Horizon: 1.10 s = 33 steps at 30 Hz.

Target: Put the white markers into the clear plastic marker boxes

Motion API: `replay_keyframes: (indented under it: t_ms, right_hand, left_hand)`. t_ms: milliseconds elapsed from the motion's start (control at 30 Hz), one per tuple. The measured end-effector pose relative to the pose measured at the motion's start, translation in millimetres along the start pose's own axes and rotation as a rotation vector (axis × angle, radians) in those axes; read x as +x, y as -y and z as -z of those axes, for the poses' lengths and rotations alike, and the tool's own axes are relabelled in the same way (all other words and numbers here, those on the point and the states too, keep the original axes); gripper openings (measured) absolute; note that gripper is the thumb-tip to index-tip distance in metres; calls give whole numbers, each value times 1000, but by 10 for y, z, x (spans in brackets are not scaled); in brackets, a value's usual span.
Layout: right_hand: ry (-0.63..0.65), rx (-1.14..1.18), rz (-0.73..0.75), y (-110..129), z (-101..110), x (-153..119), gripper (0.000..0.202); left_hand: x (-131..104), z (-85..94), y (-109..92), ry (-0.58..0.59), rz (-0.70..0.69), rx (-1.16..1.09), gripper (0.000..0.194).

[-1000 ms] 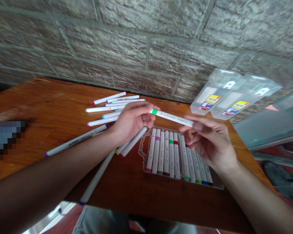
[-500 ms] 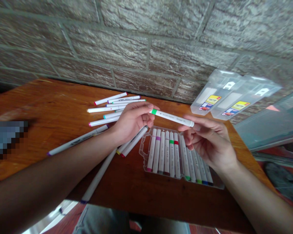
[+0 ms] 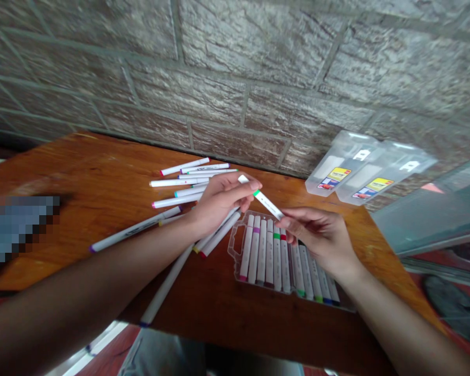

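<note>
Between my two hands is a white marker (image 3: 269, 205) with a green band, slanting down to the right. My left hand (image 3: 229, 196) pinches its upper end near the band with thumb and fingers. The lower end sits in the closed fingers of my right hand (image 3: 317, 235). Below them lies an open clear plastic marker case (image 3: 235, 245) with rows of white markers in both halves. My right hand hides part of the case's right half. Loose white markers (image 3: 176, 183) lie behind and beside my left hand, some partly covered by it.
Two clear plastic boxes (image 3: 360, 180) with yellow labels stand at the table's back right, by the stone wall (image 3: 219, 94). A pixelated dark object (image 3: 15, 230) is at the left. One marker (image 3: 166, 287) lies near the front edge of the wooden table (image 3: 227, 318).
The held marker has tilted more steeply, and its end past my left fingers now shows. My right hand has shifted left and down along with it. The view has moved slightly.
</note>
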State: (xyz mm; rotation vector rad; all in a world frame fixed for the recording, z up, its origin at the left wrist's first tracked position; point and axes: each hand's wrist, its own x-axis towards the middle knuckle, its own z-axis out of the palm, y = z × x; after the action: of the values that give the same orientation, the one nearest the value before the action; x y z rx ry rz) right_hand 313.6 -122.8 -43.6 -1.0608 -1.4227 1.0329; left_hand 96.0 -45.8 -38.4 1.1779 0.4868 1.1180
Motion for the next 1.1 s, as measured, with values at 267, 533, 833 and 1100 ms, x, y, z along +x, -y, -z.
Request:
replay_keyframes:
  t_ms: [267, 533, 833, 1100]
  right_hand:
    - [65, -304, 118, -36, -3, -64, 20]
    - [98, -544, 320, 26, 31, -68, 21]
    - [96, -541, 383, 75, 8, -51, 21]
    - [89, -570, 452, 54, 17, -49, 22]
  left_hand:
    - [-104, -116, -112, 33, -216, 250, 23]
    - [-338, -177, -164, 200, -639, 814, 15]
    - [-395, -184, -152, 311, -635, 909, 22]
    - [-394, -197, -174, 352, -731, 892, 24]
